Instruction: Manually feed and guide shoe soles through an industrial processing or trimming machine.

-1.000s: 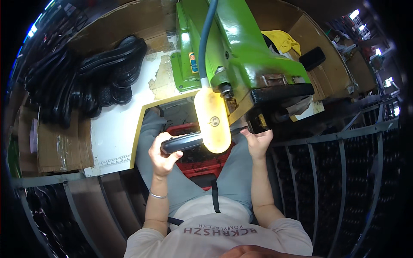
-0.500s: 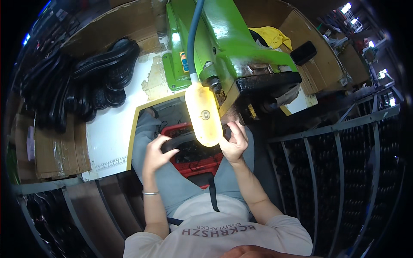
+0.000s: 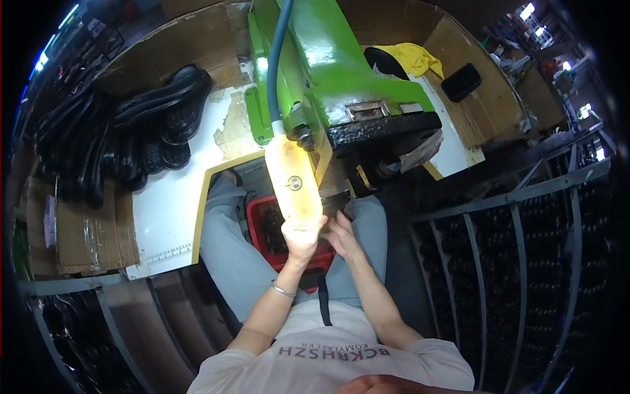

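Observation:
A black shoe sole [image 3: 336, 201] is held up at the head of a green machine [image 3: 371, 82], close below its working parts. My left hand [image 3: 302, 241] is closed at the near end of the sole, its fingertips partly hidden behind the glowing lamp [image 3: 293, 190]. Just beside it, my right hand [image 3: 343, 236] pinches the sole's near right side with bent fingers. Most of the sole is hidden by the lamp and my hands. Under them, between my knees, stands a red bin [image 3: 254, 220] with dark scraps in it.
On the white table [image 3: 161, 203] at the left lies a heap of black soles [image 3: 125, 125], with a cardboard box [image 3: 92, 230] at its edge. A yellow cloth [image 3: 413, 58] and a black phone-like object [image 3: 461, 82] lie at the right. Racks [image 3: 518, 249] of dark items stand right.
My left hand has moved right, from the sole's left end to beside my right hand. The sole has swung round toward the machine. My right hand has shifted slightly down and left.

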